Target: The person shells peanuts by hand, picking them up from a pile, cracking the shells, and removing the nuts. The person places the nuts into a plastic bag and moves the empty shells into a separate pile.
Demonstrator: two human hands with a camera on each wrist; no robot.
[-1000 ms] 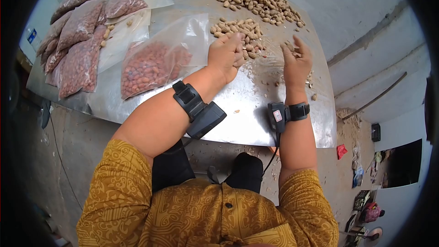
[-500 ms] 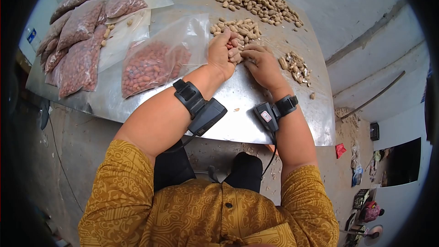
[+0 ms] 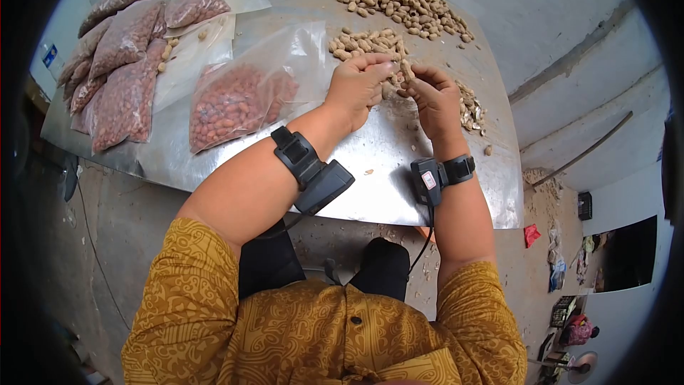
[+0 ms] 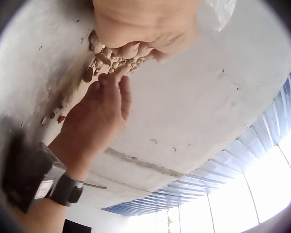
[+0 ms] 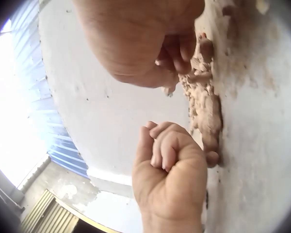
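My right hand pinches an unshelled peanut between thumb and fingertips, just right of the left fingertips. The left hand is curled, its thumb and forefinger reaching toward that peanut. In the right wrist view the left hand has its fingers folded over the palm, which hides the red peanut kernels seen there a moment earlier. Behind both hands lies a small heap of unshelled peanuts. Broken shells lie right of the right hand. An open clear bag of red kernels lies left of the left hand.
A larger heap of unshelled peanuts spreads along the far side of the metal table. Filled bags of kernels are stacked at the left, beside flat bags. The table's near edge runs in front of the body.
The right hand came from the shells to the left palm, then moved slightly right and now pinches a peanut. The left hand has turned from showing red kernels to curled fingers.
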